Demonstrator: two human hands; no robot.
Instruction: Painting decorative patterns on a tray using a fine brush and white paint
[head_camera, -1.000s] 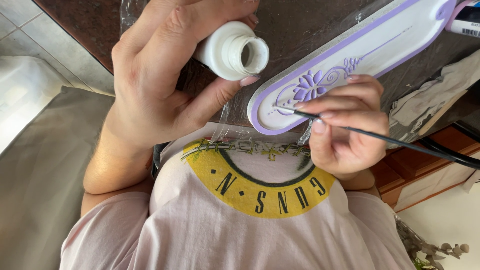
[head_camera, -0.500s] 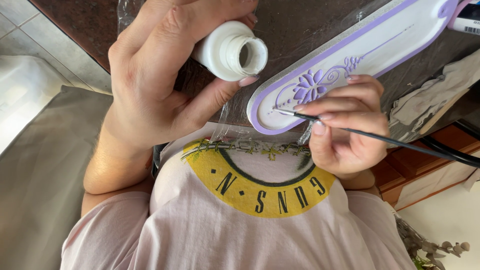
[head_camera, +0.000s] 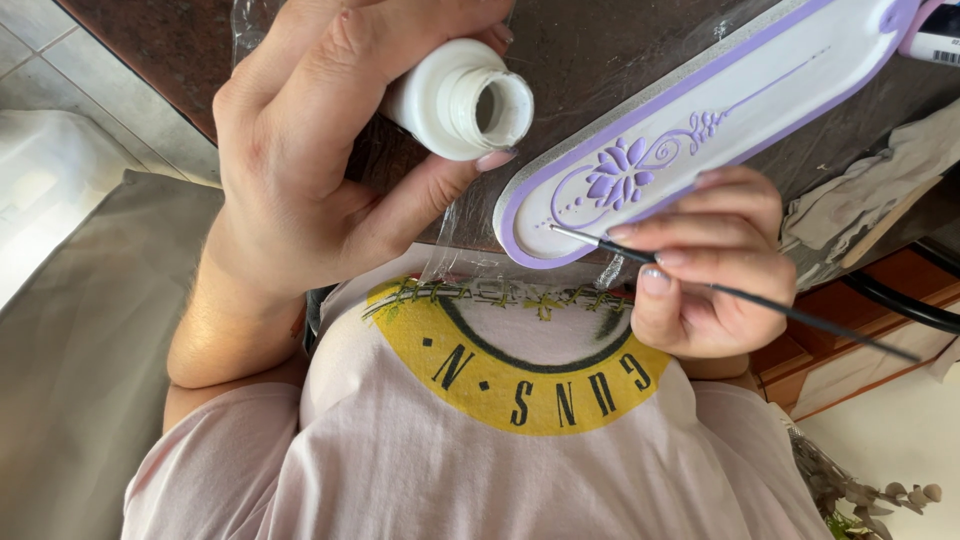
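Note:
My left hand (head_camera: 320, 170) grips a small white open-necked bottle (head_camera: 462, 100), tilted with its mouth toward me. In my right hand (head_camera: 705, 265) is a thin black paintbrush (head_camera: 740, 293), pinched between thumb and fingers. Its tip touches the near end of a long white oval plaque (head_camera: 700, 110) with a purple border and a raised purple flower. The plaque lies slanted on clear plastic over a dark brown tabletop (head_camera: 600, 40), just right of the bottle.
Crumpled grey cloth (head_camera: 860, 200) lies to the right of the plaque. A pen-like white tube (head_camera: 935, 40) shows at the top right corner. Below are a wooden shelf edge (head_camera: 850, 350), a black cable (head_camera: 900, 300), grey seat fabric (head_camera: 80, 350) and floor tiles.
The brush tip has shifted slightly along the plaque's near end. Both hands and the bottle stay almost where they were.

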